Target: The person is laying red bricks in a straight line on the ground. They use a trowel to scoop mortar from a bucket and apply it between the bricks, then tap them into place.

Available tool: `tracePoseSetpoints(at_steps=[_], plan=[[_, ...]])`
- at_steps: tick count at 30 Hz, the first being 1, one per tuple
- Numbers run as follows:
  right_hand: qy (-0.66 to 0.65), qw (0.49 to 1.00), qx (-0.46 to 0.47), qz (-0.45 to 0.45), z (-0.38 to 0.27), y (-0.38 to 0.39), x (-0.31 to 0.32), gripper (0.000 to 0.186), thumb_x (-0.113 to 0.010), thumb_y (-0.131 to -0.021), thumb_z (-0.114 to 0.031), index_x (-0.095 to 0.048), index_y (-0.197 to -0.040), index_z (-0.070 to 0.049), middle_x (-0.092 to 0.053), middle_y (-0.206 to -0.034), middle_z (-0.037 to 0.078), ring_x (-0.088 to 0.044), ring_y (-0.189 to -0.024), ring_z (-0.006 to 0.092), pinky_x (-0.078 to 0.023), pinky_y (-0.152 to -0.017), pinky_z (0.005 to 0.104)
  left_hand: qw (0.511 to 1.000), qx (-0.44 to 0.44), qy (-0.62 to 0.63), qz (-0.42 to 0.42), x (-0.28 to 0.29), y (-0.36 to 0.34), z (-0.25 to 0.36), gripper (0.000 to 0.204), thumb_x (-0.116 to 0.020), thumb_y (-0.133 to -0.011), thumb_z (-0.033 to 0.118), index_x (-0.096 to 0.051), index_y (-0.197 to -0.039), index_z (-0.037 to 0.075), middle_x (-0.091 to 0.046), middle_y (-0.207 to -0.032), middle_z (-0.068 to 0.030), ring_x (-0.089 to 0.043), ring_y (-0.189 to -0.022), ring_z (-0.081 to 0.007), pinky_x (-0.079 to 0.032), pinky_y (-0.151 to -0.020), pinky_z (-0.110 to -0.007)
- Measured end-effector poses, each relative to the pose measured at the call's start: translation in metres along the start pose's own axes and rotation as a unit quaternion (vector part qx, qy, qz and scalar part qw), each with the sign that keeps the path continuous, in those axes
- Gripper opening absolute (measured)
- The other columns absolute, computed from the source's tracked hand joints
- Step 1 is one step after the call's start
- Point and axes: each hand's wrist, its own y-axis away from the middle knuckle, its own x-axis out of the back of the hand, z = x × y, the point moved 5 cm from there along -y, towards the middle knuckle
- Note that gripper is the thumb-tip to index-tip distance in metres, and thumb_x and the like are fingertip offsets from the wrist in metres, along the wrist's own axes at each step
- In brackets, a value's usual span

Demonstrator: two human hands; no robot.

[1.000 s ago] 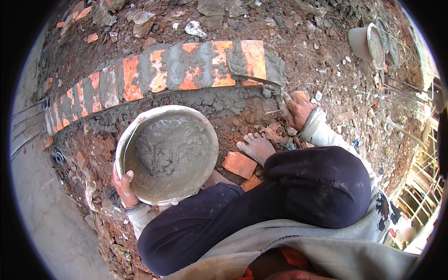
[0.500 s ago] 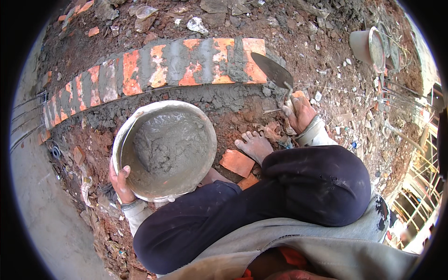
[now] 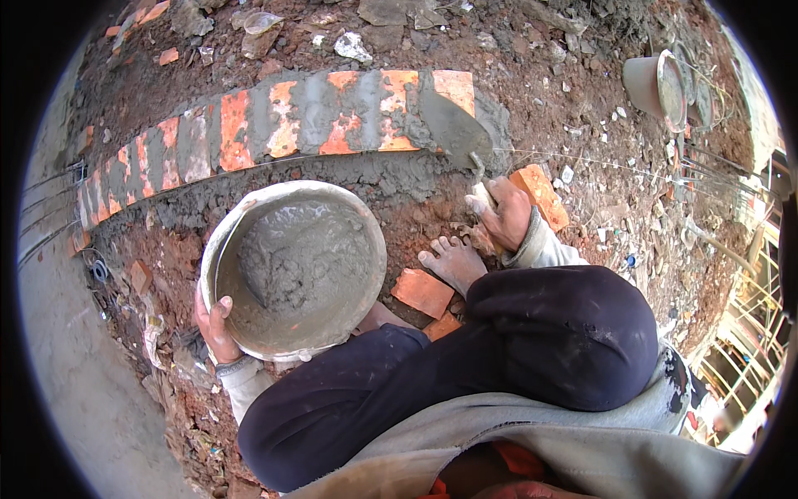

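Note:
My left hand [image 3: 216,326] grips the rim of a round bucket [image 3: 366,320], thumb over the edge and fingers hidden behind its wall. Grey wet mortar [image 3: 303,254] lies inside the tilted bucket. In my right hand [image 3: 504,213] is a trowel [image 3: 455,126], held by its handle. The trowel's blade lies over the last brick [image 3: 454,81] at the right end of a curved row of bricks [image 3: 235,129] jointed with mortar. Just right of that hand rests a loose orange brick [image 3: 540,196].
Broken brick pieces [image 3: 422,291] lie beside my bare foot [image 3: 454,262]. A taut string [image 3: 582,158] runs along the row's front edge. At the upper right a second bucket [image 3: 644,83] lies tipped over. Concrete [image 3: 75,333] borders the rubble-strewn soil at left.
My right hand has shifted left and a little nearer, bringing the trowel blade from beside the end brick to over it. The loose brick is now uncovered. My left hand stays on the bucket.

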Motion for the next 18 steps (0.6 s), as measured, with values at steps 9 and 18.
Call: tracePoseSetpoints(at_steps=[9, 18], plan=[[-0.594, 0.735, -0.2, -0.257, 0.001, -0.007, -0.054, 0.028, -0.052, -0.096, -0.03, -0.061, -0.099, -0.003, -0.059, -0.075, 0.008, -0.06, -0.055, 0.0213, -0.051, -0.049, 0.0346, 1.0, 0.002, 0.027, -0.004, -0.001, -0.001, 0.0, 0.067, -0.063, -0.075, 0.028, -0.048, -0.13, -0.008, -0.058, -0.12, -0.0143, -0.055, -0.105, -0.0232, -0.041, -0.094, -0.032], [-0.756, 0.49, -0.33, -0.282, 0.005, 0.001, -0.088, 0.028, -0.05, -0.097, -0.034, -0.054, -0.09, -0.007, -0.051, -0.064, 0.002, -0.051, -0.044, 0.0144, -0.046, -0.037, 0.0305, 1.0, -0.009, -0.003, -0.003, -0.008, 0.002, 0.01, 0.061, -0.06, -0.075, 0.026, -0.051, -0.127, -0.005, -0.058, -0.115, -0.0124, -0.055, -0.101, -0.0224, -0.041, -0.091, -0.032]])
